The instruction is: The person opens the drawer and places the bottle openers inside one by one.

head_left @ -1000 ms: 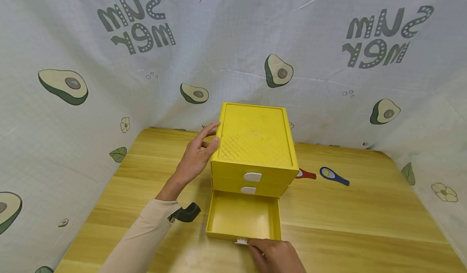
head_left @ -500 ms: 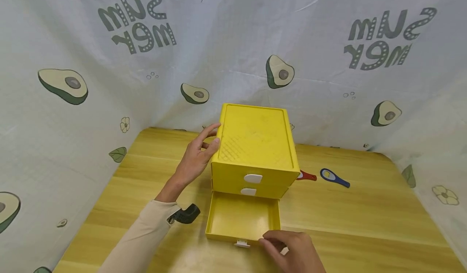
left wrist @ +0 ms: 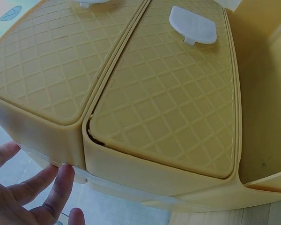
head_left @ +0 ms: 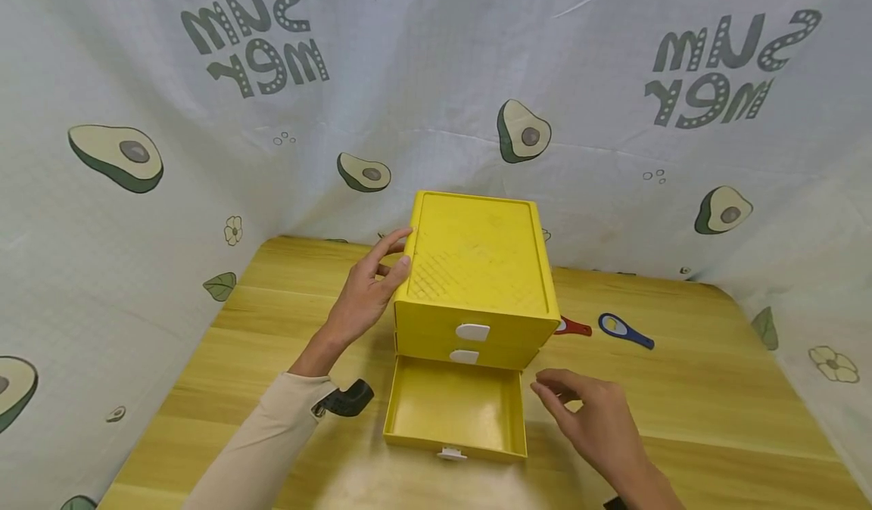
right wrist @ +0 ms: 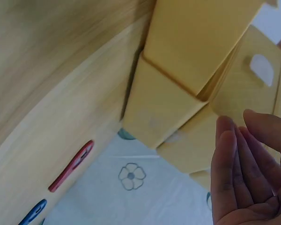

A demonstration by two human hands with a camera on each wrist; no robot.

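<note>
A yellow cabinet point(head_left: 477, 253) of stacked drawers with white pull tabs stands on the wooden table. Its bottom drawer point(head_left: 453, 408) is pulled out and nothing lies in it; the two drawers above are closed. My left hand point(head_left: 364, 294) rests its fingertips against the cabinet's left side; in the left wrist view the fingers point(left wrist: 61, 190) touch the side wall. Beside the pulled-out drawer, on its right, my right hand point(head_left: 599, 419) hovers, holding nothing. In the right wrist view its fingers point(right wrist: 227, 164) are gently bent, the thumb apart from them.
Right of the cabinet lie a red-handled object point(head_left: 575, 328), partly hidden behind it, and a blue paddle-shaped object point(head_left: 627, 331). A pale curtain point(head_left: 436, 79) with avocado prints encloses the back and sides of the wooden table point(head_left: 681, 412).
My right hand has let go of the bottom drawer's front near its pull tab and moved right and away from me. The left hand and the drawer stay where they were.
</note>
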